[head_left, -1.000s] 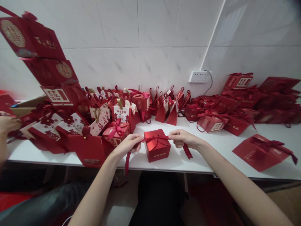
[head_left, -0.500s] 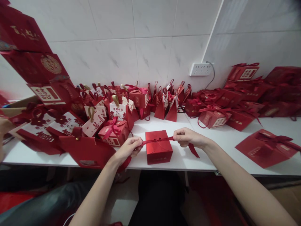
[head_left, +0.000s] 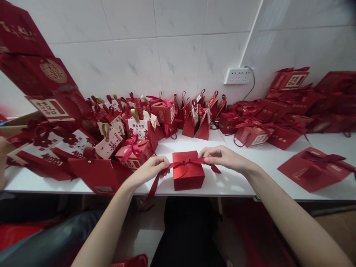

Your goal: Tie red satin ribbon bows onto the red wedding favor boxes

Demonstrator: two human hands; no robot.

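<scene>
A small red gift box (head_left: 188,174) stands near the front edge of the white table (head_left: 239,183). A dark red ribbon (head_left: 185,162) crosses its top, knotted in the middle. My left hand (head_left: 150,168) pinches the ribbon's left end just beside the box; that end hangs down over the table edge. My right hand (head_left: 222,157) pinches the right end close to the box's upper right corner, with a short tail sticking out past the fingers.
Many finished red gift boxes and bags (head_left: 133,126) crowd the back and left of the table. More red boxes (head_left: 251,135) and flat unfolded ones (head_left: 314,168) lie at right. A wall socket (head_left: 237,76) is behind. Another person's hand (head_left: 3,148) shows at far left.
Both hands have moved closer to the box along the ribbon, the right hand most. The ribbon's left tail now hangs free below my left hand.
</scene>
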